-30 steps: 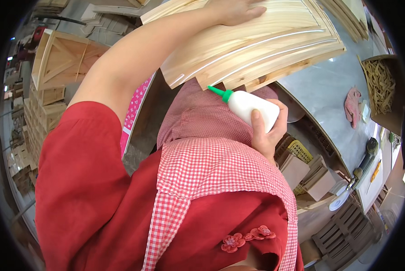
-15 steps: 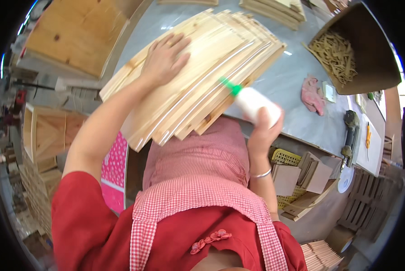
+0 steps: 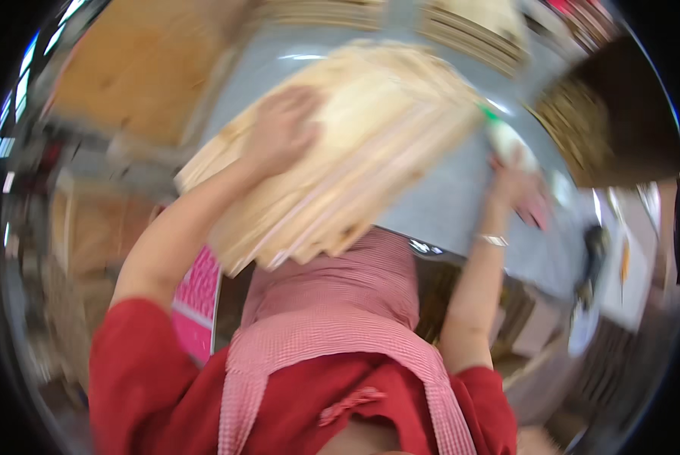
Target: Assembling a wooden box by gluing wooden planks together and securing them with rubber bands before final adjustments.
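A fanned stack of pale wooden boards (image 3: 355, 152) lies slantwise on the grey table, its near corners jutting past the edge above my lap. My left hand (image 3: 285, 133) rests flat on the top board, fingers stretched out. To the right of the boards, my right hand (image 3: 513, 180) is closed around the base of a white glue bottle (image 3: 511, 144) with a green nozzle, held low over the table. Whether the bottle touches the tabletop cannot be made out. A pink cloth (image 3: 535, 211) lies beside my right hand, partly hidden. Motion blurs the whole view.
A brown box (image 3: 620, 106) with wood strips stands at the far right. More board stacks (image 3: 469, 38) sit at the back, and a large wooden panel (image 3: 135, 68) at the left. A dark power tool (image 3: 594, 246) and an orange-handled tool (image 3: 625, 262) lie rightward.
My right hand has carried the glue bottle from over the boards to the right, near the pink cloth. My left hand stays on the top board. The whole view has shifted slightly.
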Motion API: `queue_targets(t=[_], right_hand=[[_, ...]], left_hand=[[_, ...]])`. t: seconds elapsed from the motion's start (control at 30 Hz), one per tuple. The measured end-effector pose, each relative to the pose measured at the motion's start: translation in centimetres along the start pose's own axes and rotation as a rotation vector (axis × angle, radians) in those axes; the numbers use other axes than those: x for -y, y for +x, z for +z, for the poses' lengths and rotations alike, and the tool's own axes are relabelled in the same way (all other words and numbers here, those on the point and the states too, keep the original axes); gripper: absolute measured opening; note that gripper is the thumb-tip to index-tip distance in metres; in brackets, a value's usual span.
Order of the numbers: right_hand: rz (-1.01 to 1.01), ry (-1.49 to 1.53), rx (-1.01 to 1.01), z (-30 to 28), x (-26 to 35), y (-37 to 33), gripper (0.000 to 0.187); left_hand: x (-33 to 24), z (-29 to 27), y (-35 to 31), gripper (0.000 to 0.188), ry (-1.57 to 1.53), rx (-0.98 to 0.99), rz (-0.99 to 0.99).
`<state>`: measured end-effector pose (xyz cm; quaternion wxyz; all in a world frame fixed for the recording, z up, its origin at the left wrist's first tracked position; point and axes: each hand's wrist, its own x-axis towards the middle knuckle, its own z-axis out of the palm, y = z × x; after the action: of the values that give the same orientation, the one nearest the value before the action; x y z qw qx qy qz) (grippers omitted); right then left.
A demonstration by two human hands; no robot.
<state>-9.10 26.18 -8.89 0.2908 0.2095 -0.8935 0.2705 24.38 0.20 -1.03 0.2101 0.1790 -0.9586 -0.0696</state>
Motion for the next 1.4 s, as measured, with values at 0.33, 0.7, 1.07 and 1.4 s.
queue_targets(t=[0.33,0.7,1.07,1.4], right_hand=[[0.468,0.846,0.183,-4.5,2.3,-3.6,0.042],[0.437,1.103,0.303,-9.7,6.1,-11.7,0.035],[0.221,1.068,0.772,-17.2,8.4,-19.6,0.042],[0.222,1.133,0.857,-16.9,8.5,-19.1,0.046]], left_hand=[[-0.3,-0.3,-1.8,0.05,0.012,-0.042,-0.084],[-0.7,1.8,1.7,0.052,-0.012,0.112,-0.164],[-0.7,1.5,0.9,0.05,-0.006,0.058,-0.116],[2.5,0.0,-0.6,0.038,-0.336,-0.259,-0.329]])
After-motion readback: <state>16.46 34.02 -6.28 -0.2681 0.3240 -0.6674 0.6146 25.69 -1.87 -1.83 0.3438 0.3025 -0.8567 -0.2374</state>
